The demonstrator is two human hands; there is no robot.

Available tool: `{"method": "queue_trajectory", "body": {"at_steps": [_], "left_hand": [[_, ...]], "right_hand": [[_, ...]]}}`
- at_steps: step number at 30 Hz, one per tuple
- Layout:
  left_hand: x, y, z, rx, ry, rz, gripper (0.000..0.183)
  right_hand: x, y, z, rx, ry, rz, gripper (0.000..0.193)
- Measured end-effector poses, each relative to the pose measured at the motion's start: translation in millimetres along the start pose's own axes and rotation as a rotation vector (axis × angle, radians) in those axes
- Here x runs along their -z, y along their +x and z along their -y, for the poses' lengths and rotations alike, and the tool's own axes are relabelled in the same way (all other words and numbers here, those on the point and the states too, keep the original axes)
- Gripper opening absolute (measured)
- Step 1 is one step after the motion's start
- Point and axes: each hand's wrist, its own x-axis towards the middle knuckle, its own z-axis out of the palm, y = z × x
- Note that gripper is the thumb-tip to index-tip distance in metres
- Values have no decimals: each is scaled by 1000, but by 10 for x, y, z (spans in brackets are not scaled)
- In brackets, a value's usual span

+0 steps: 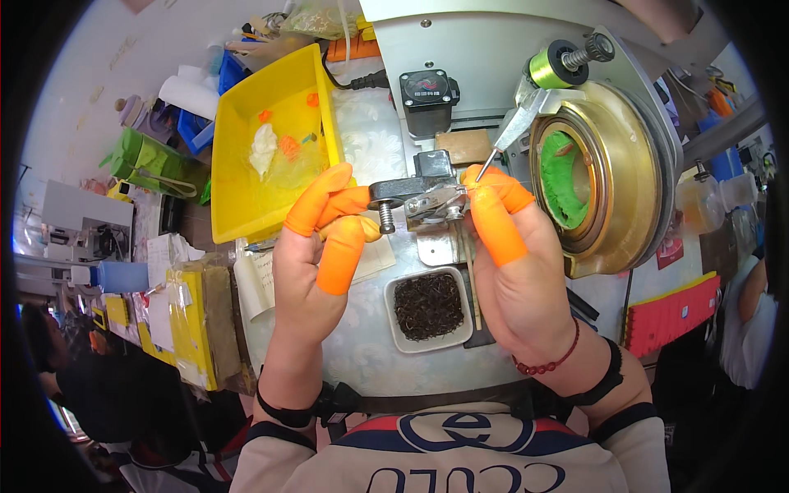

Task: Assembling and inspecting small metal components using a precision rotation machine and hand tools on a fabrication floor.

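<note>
Orange finger cots cover the thumb and some fingers of both hands. My left hand (311, 271) is closed, its fingertips bent together beside the black arm of a small metal clamp (431, 201); whatever they pinch is hidden. At the clamp's other end, my right hand (526, 271) has thumb and forefinger pressed together by the jaw tip, on something too small to make out. A thin metal tube (491, 161) slants down to these fingertips. It belongs to a thread holder carrying a yellow-green spool (545, 69). Below the clamp, a white square dish (396, 330) holds dark brown fibres (429, 306).
A yellow tray (228, 197) with orange and white scraps stands at the left. On the right is a large brass-coloured wheel (612, 156) with a green lining (559, 181). A black motor box (427, 99) sits on the white machine behind. Other people are at both sides.
</note>
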Motion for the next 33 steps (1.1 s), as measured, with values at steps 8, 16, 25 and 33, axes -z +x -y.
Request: {"method": "queue_trajectory", "body": {"at_steps": [8,16,25,33], "left_hand": [[23,-48,45,-1,7,12,38],[14,-14,158,281,75,85,48],[-11,173,123,513,-1,245,70],[-30,193,198,420,-108,283,64]], "right_hand": [[82,-236,157,269,-295,214,11],[181,-351,114,260,-446,223,17],[10,33,9,145,-84,-1,14],[24,84,-28,230,-88,86,15]]}}
